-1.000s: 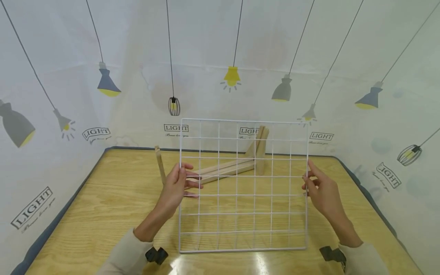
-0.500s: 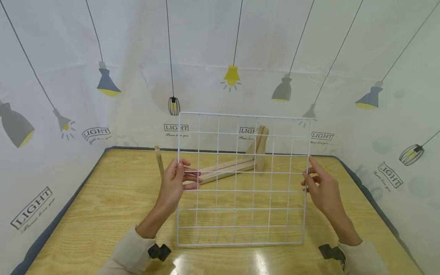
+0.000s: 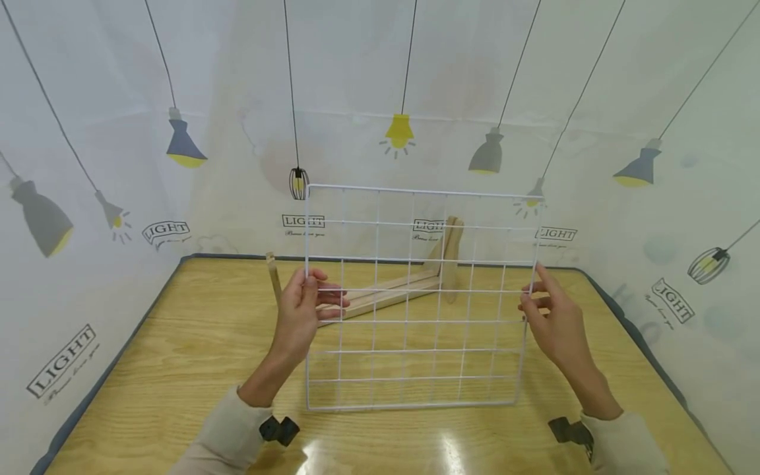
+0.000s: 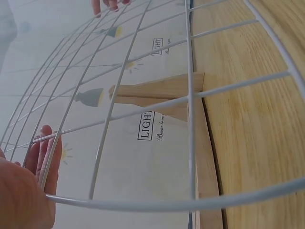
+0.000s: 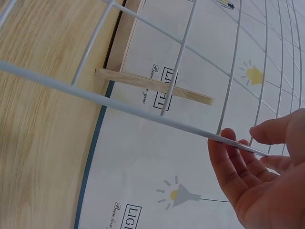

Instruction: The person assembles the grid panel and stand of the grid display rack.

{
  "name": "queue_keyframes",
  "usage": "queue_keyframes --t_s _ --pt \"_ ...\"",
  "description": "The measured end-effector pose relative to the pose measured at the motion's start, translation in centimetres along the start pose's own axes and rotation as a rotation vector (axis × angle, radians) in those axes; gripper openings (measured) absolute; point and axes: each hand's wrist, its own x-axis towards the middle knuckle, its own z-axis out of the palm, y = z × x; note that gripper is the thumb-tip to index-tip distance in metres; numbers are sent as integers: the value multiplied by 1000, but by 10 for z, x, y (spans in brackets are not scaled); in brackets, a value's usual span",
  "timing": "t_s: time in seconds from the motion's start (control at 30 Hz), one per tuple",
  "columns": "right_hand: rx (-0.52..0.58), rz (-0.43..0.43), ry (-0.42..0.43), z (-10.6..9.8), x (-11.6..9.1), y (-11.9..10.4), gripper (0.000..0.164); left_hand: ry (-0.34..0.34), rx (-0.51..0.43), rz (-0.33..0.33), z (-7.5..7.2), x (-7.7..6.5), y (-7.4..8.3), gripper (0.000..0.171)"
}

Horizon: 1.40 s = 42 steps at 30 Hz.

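A white wire grid panel stands nearly upright above the table, held at both sides. My left hand grips its left edge wire, thumb in front and fingers behind, reaching through the grid. On the other side my right hand pinches the right edge wire between thumb and fingers, with the index finger pointing up along it. Close up in the right wrist view, that hand's fingers curl at the frame wire. Behind the panel, partly seen through it, a wooden stand with long rails and uprights rests on the table.
The light wood table has a dark blue border along its back and sides. A white cloth backdrop printed with hanging lamps encloses it. A slim wooden upright rises left of the panel. Black devices sit at both wrists.
The panel has risen, its lower edge coming up off the front area, and it now slants slightly down to the right at the top. Both hands keep their hold; the wooden stand stays put.
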Motion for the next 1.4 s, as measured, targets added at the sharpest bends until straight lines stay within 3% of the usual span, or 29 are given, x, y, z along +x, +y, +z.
queue_keyframes --t_s 0.2,0.43,0.77,1.13,1.4 --pt "12 4 -2 -1 2 -1 61 7 -13 17 1 1 1 24" --pt "-62 -29 35 -2 4 -7 64 14 -22 46 4 3 7 25" --pt "-121 -296 182 7 7 -30 63 30 -24 88 7 6 12 23" --pt "-63 -482 -36 38 -1 -61 62 38 -26 105 9 9 18 31" --pt "-86 -457 -116 57 -2 -78 68 46 -25 110 11 9 21 26"
